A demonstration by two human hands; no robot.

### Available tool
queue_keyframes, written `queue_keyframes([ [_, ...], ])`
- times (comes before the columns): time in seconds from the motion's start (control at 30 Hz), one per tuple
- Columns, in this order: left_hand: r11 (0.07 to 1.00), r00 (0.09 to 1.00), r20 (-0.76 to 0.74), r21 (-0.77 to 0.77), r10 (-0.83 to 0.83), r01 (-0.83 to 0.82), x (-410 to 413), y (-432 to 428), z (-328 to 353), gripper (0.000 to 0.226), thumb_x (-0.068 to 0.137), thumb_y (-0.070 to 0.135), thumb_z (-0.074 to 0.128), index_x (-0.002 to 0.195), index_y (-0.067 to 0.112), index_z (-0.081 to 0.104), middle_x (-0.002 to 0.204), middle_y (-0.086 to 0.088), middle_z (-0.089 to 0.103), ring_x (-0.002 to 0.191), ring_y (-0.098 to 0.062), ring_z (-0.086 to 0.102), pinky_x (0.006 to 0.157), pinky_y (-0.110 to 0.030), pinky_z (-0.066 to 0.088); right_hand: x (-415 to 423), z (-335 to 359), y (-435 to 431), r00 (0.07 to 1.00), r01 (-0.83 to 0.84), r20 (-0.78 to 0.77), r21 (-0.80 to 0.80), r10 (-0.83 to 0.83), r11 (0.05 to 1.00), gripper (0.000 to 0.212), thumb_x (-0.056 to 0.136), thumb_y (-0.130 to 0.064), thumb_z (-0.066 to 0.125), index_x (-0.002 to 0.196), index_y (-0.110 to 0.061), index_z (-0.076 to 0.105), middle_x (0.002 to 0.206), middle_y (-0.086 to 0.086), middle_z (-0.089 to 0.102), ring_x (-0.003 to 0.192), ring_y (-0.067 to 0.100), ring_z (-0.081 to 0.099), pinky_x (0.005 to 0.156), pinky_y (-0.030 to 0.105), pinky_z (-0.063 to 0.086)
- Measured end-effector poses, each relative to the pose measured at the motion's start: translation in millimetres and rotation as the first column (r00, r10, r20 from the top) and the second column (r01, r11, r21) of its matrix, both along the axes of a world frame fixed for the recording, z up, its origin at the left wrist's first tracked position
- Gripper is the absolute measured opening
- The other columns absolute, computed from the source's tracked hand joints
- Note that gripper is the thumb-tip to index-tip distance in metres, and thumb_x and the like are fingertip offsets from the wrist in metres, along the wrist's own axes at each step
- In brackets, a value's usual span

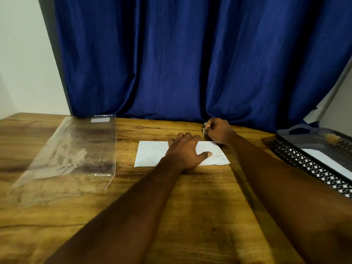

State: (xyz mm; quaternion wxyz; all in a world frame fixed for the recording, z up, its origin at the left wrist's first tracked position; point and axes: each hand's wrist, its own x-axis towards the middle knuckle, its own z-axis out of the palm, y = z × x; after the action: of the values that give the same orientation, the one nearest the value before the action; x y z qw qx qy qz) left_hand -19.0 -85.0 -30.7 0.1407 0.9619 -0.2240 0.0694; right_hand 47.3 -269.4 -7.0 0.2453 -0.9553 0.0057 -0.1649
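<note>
A: How far along does this look?

B: Somewhere near the middle, I judge. 1 white sheet [150, 156] lies flat at the centre of the wooden table [171, 206]. The left hand [185, 151] presses it down, fingers straight and spread, thumb out to the side. The right hand [219, 132] is curled tight around a small object [205, 130] at the sheet's far right corner. It glints like metal, but I cannot tell what it is.

A: What's left to do?

B: The clear plastic sleeve [76, 149] lies well apart on the left, and the sheet is not in it. If bagging is the aim, that step is not yet done.

A: Materials?

B: The sheet is thin, matte and rectangular, with faint creases. The sleeve is glossy, wrinkled and see-through, with a pale label near its far edge. On the right, a black mesh tray [304, 159] with a lattice wall holds a 2nd sheet [327, 161]. A dark blue curtain [190, 54] hangs in soft folds behind the grained table.
</note>
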Motion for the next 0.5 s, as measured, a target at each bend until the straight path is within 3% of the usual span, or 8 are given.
queue_keyframes([
  [0.1,1.000,1.000,0.007,-0.007,-0.003,0.003,2,-1,1,0.080,0.093,0.075,0.047,0.158,0.031,0.035,0.164,-0.003,0.034,0.150,-0.028,0.029,0.119,-0.060,0.025,-1,-3,-1,0.997,-0.029,0.067,0.060,0.025,0.998,0.010,0.102,-0.017,0.060,0.101,-0.012,0.068,0.101,0.001,0.072,0.095,0.021,0.067,0.085,0.032,0.050],
  [0.2,1.000,1.000,0.027,-0.020,-0.006,0.007,5,0,-2,0.080,0.093,0.075,0.049,0.158,0.031,0.035,0.161,-0.003,0.036,0.148,-0.027,0.030,0.118,-0.061,0.024,-7,1,-1,0.987,-0.052,0.158,0.105,0.035,0.993,0.008,0.098,-0.008,0.063,0.094,-0.011,0.069,0.103,0.003,0.068,0.095,0.019,0.065,0.090,0.035,0.053],
  [0.3,0.999,0.999,0.051,-0.044,-0.006,0.008,4,0,-3,0.076,0.095,0.070,0.050,0.157,0.030,0.035,0.158,-0.004,0.038,0.146,-0.027,0.032,0.117,-0.058,0.023,-18,3,-3,0.984,-0.068,0.177,0.293,0.016,0.954,0.013,0.098,-0.009,0.065,0.090,-0.018,0.070,0.102,0.002,0.072,0.096,0.020,0.071,0.089,0.037,0.059],
  [0.4,0.996,0.997,0.075,-0.093,-0.007,0.014,2,0,1,0.063,0.101,0.056,0.052,0.155,0.027,0.038,0.156,-0.004,0.039,0.145,-0.026,0.032,0.117,-0.055,0.023,-35,6,-5,0.988,-0.098,0.148,0.420,0.038,0.902,0.014,0.101,-0.012,0.065,0.092,-0.021,0.070,0.097,-0.001,0.075,0.091,0.014,0.070,0.082,0.029,0.054],
  [0.5,0.984,0.996,0.090,-0.176,0.018,-0.002,5,2,3,0.049,0.105,0.045,0.051,0.150,0.025,0.045,0.152,-0.005,0.042,0.143,-0.025,0.035,0.117,-0.051,0.024,-58,7,-6,0.989,-0.136,0.117,0.485,0.090,0.864,0.013,0.103,-0.007,0.063,0.093,-0.013,0.069,0.088,-0.007,0.071,0.079,0.003,0.067,0.073,0.015,0.050],
])
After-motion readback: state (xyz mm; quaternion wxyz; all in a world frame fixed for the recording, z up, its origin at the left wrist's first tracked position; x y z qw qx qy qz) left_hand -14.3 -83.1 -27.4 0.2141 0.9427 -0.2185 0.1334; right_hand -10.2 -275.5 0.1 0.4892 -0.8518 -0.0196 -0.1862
